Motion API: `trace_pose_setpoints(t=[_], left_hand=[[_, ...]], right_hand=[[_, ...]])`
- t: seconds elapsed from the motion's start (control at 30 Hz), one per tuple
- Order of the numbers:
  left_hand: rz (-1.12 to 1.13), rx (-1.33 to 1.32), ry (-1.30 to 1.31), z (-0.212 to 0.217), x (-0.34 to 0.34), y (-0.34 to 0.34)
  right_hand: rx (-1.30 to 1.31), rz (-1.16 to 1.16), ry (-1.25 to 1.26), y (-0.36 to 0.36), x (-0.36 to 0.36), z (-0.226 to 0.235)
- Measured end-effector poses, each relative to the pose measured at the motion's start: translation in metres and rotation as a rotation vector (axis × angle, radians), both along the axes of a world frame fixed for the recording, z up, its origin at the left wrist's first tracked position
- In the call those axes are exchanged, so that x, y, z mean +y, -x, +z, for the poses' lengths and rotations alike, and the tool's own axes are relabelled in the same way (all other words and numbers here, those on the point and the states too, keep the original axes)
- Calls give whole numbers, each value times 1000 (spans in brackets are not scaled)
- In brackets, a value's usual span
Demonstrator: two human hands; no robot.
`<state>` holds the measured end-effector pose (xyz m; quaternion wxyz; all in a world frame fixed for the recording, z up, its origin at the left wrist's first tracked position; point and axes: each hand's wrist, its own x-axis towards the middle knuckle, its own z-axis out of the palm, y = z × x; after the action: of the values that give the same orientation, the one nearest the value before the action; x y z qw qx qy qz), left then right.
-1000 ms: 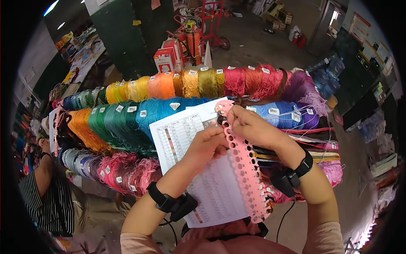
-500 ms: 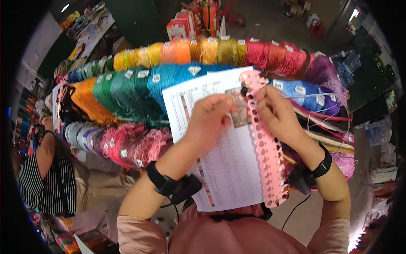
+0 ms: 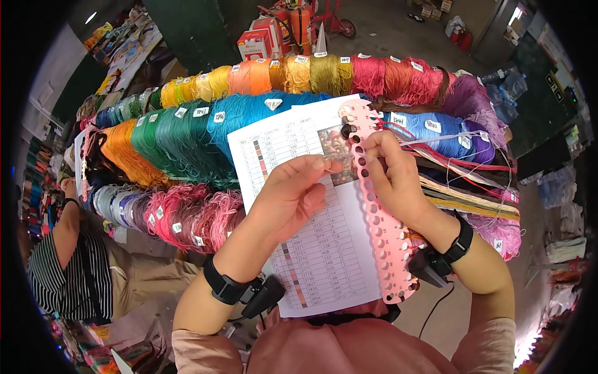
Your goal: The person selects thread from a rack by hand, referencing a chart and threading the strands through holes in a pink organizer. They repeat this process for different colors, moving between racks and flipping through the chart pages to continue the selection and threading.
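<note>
A thread stall or craft-supply workshop in a bare, warehouse-like space. Labelled skeins of embroidery floss (image 3: 205, 134) in every colour hang in rows from nine to three o'clock. Behind them, at twelve o'clock, red cylinders (image 3: 298, 19) stand on a concrete floor (image 3: 386, 28); cluttered shelves of goods (image 3: 115, 47) line the ten o'clock side.

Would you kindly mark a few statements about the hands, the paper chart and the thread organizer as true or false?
1. The right hand holds the pink thread organizer, a strip with a row of holes. True.
2. The left hand rests on the printed paper chart. True.
3. Both wrists are bare. False: each wears a black wrist strap.
4. The thread skeins behind the chart are all blue. False: they run through yellow, orange, green, blue, red, pink and purple.
5. A person in a striped shirt is at the left. True.
</note>
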<state>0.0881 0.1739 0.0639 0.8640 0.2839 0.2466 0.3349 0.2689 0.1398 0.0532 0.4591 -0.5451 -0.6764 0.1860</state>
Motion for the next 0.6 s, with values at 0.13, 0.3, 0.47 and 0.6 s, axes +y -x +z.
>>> trace_pose_setpoints(t=[0.13,0.3,0.47,0.6], left_hand=[[32,128,-37,-4,-1,-1],[68,243,-76,-12,-1,-2],[-200,-106,35,-11,-3,3],[-193,-119,78,1,0,-5]], right_hand=[[-42,5,-43,-2,0,0],[-30,11,-85,-1,3,-3],[-111,17,-88,-3,1,-5],[-125,6,-126,-5,1,-9]])
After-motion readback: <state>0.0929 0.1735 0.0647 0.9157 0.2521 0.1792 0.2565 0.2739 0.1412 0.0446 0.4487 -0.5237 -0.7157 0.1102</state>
